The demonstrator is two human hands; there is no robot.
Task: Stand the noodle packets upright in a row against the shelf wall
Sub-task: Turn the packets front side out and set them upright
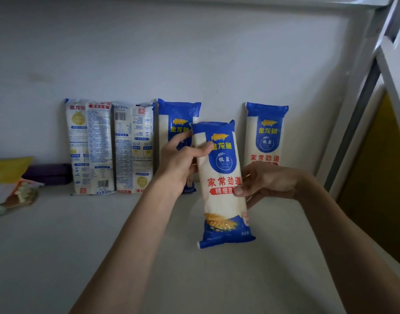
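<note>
I hold a blue-and-white noodle packet (221,200) upright above the shelf, front label toward me. My left hand (183,164) grips its upper left edge and my right hand (264,181) grips its right side at mid height. Behind it, several packets lean upright against the white shelf wall (194,64): two with their printed backs showing (90,146) (133,148), one blue-fronted packet (177,118) partly hidden by my left hand, and another blue-fronted packet (265,134) further right. A gap lies between the last two, behind the held packet.
The white shelf board (103,245) stretches toward me. At the far left lie a dark purple flat box (48,174) and a pile of yellow and orange bags (11,184). A white metal shelf frame (364,98) rises on the right.
</note>
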